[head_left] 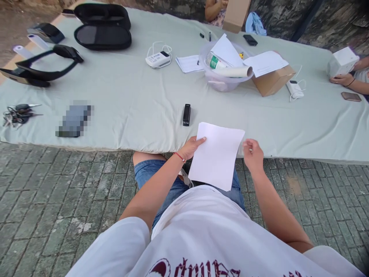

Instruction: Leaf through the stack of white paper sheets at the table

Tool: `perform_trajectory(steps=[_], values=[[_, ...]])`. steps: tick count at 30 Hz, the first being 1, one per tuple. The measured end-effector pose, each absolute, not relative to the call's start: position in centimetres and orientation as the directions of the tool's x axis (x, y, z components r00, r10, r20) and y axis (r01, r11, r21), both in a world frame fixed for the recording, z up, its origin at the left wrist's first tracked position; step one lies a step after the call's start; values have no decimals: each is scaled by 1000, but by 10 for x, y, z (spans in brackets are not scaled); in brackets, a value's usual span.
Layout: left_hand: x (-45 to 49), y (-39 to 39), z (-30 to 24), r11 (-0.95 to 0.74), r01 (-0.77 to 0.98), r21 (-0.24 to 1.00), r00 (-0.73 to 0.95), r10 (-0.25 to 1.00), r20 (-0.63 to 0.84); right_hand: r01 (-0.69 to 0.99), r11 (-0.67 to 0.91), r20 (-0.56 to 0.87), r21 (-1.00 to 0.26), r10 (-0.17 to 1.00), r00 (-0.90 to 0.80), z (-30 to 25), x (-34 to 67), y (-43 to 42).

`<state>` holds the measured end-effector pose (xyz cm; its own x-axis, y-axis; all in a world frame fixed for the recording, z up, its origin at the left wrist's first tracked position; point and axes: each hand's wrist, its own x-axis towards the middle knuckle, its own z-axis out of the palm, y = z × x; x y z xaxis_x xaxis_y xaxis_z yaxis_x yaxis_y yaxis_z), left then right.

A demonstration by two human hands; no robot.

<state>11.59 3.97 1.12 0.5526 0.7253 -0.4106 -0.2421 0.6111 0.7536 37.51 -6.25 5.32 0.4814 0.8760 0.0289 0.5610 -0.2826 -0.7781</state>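
Note:
A small stack of white paper sheets (217, 157) is held over my lap, its upper part reaching above the table edge. My left hand (190, 147) grips the stack by its left side, thumb on top and the other fingers underneath. Just off the right edge of the paper, my right hand (253, 153) is closed with curled fingers and slightly blurred; whether it pinches something small cannot be made out. A black stapler (186, 115) lies on the cloth beyond the sheets, touched by neither hand.
On the cloth-covered table (138, 104) are a plastic basin (226, 82) with papers and a roll, a cardboard box (272, 80), white corded devices, a black case (103, 36), a headset (43, 71), keys (19, 114) and a blurred-out flat object (75, 120). Another person's hands (343, 79) hold a white box.

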Motion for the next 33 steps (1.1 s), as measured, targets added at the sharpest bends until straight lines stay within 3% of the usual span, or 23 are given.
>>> perform_trajectory(steps=[2,4,7,11,17,24,29,33], values=[[119,37,11,604,-223,765,559,722,-407,720,-97,275,-688,882,382,71,376,-30],[121,34,11,594,-217,775,554,729,-403,800,88,327,-594,934,140,87,365,2],[126,31,16,585,-215,782,551,734,-398,835,223,229,-503,966,-120,97,336,38],[131,28,22,589,-219,778,527,742,-414,803,284,-65,-525,927,-370,94,303,53],[133,26,17,574,-239,784,454,779,-432,892,294,-245,-343,889,-387,92,290,47],[126,29,25,601,-362,712,504,769,-393,931,233,-321,-281,891,-320,108,309,45],[119,30,27,642,-292,709,580,709,-402,882,253,-395,-397,820,-414,128,326,42],[106,31,27,616,-386,686,507,763,-400,849,66,-367,-524,882,-295,135,372,35]])
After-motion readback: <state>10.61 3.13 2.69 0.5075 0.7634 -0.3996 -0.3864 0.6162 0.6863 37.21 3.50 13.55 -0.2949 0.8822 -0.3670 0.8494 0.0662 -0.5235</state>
